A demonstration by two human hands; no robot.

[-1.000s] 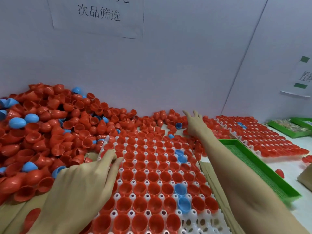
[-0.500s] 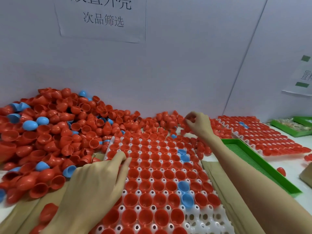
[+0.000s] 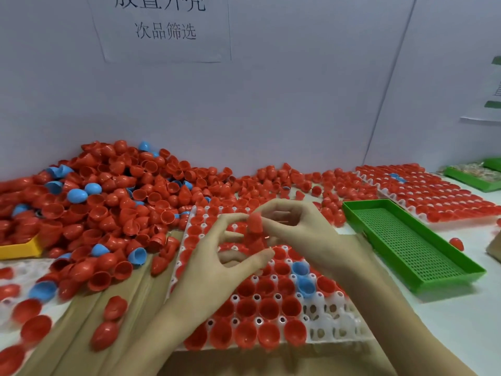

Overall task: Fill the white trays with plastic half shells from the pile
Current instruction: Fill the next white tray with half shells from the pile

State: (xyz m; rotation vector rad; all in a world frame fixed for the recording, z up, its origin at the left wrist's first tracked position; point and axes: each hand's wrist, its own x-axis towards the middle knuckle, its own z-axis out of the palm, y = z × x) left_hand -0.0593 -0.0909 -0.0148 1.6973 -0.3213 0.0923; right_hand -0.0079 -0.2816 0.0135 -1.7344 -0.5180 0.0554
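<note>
A big pile of red and blue half shells (image 3: 122,199) lies at the back left. In front of me sits the white tray (image 3: 333,324), mostly filled with red shells and a few blue ones; several cells at its near right corner are bare. Above the tray's middle both hands meet on a short stack of red shells (image 3: 254,232). My right hand (image 3: 306,234) pinches the top shell with thumb and fingers. My left hand (image 3: 214,270) curls its thumb and fingers around the lower part of the stack. The image is blurred here.
A green mesh tray (image 3: 406,240) lies right of the white tray. A second tray full of red shells (image 3: 433,196) sits behind it, with another green tray (image 3: 471,175) at far right. A yellow tray corner (image 3: 19,249) shows at left. Loose shells lie on cardboard (image 3: 81,321).
My right hand came back from the far shells with red shells. My left hand lifted off the tray's left edge, and both now meet above the tray. The view tilted down.
</note>
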